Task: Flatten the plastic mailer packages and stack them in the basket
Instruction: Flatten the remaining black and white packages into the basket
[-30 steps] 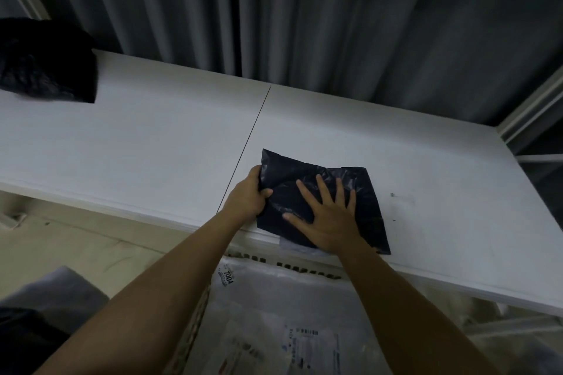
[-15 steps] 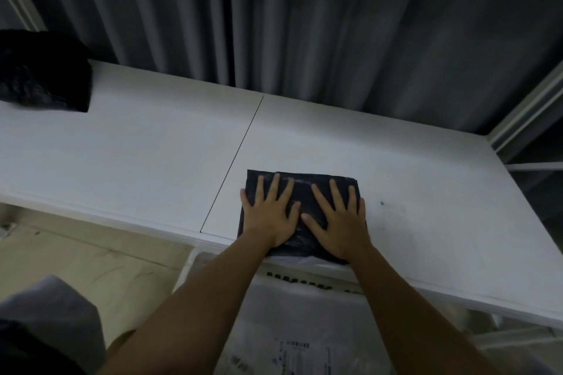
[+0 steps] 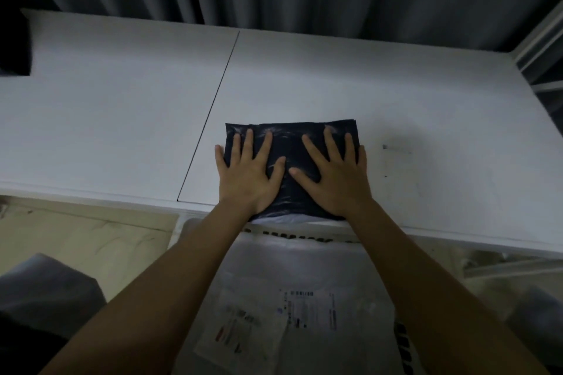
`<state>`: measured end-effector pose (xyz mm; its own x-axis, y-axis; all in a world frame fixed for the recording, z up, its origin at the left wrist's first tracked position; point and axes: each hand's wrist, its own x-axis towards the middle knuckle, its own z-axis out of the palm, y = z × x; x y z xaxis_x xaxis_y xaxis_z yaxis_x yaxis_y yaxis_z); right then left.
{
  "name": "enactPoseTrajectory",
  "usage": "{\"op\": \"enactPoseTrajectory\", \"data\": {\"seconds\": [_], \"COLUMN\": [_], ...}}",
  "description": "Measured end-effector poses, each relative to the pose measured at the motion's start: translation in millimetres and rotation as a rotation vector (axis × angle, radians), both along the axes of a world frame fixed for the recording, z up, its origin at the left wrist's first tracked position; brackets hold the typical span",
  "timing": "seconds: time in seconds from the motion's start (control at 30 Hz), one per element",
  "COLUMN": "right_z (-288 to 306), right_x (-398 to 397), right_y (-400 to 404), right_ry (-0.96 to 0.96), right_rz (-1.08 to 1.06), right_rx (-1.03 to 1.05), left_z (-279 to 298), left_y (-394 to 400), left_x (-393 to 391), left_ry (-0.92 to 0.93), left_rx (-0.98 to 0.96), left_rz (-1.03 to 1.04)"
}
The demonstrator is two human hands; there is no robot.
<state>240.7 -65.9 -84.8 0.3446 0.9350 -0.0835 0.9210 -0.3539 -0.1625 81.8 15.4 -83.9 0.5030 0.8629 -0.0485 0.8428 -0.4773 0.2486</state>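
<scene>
A dark mailer (image 3: 292,143) is lying at the worktop's (image 3: 122,119) near edge. The left hand (image 3: 248,173) and right hand (image 3: 335,175) are pressing it flat, fingers spread straight. White mailers (image 3: 298,298) are lying below.

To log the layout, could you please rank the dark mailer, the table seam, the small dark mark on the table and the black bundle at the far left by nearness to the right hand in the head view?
1. Dark mailer: directly under the right hand.
2. Small dark mark: just to its right.
3. Table seam: to the left, beyond the left hand.
4. Black bundle: far left edge.
</scene>
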Motion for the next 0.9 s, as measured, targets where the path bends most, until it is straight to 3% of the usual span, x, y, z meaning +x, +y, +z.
{"op": "enactPoseTrajectory", "data": {"seconds": [0.33,0.47,0.53,0.6,0.67,0.77,0.9], "right_z": [-0.9,10.8,26.2,37.5,45.7,48.6,64.1], "right_x": [-3.0,-2.7,11.3,31.6,47.1,49.1,53.4], "right_y": [-3.8,-3.5,6.5,19.3,30.9,39.2,42.3], "right_ry": [0.016,0.075,0.171,0.201,0.218,0.2,0.291], "right_rz": [-0.008,0.016,-0.03,-0.106,-0.191,-0.321,-0.354], "right_rx": [-0.033,-0.143,-0.041,0.074,-0.02,-0.073,0.19], "left_z": [-4.0,5.2,20.1,34.2,45.2,48.7,61.0], "left_y": [-2.0,-5.4,5.6,25.4,46.0,63.2,69.2], "left_x": [1.9,0.5,2.7,3.5,4.0,3.5,0.1], "left_ry": [0.038,0.072,-0.003,-0.19,-0.238,-0.22,-0.4], "left_rx": [-0.008,-0.157,-0.248,-0.224,-0.236,-0.36,-0.329], "left_rz": [0.006,-0.023,0.033,0.235,0.393,0.438,0.33]}}
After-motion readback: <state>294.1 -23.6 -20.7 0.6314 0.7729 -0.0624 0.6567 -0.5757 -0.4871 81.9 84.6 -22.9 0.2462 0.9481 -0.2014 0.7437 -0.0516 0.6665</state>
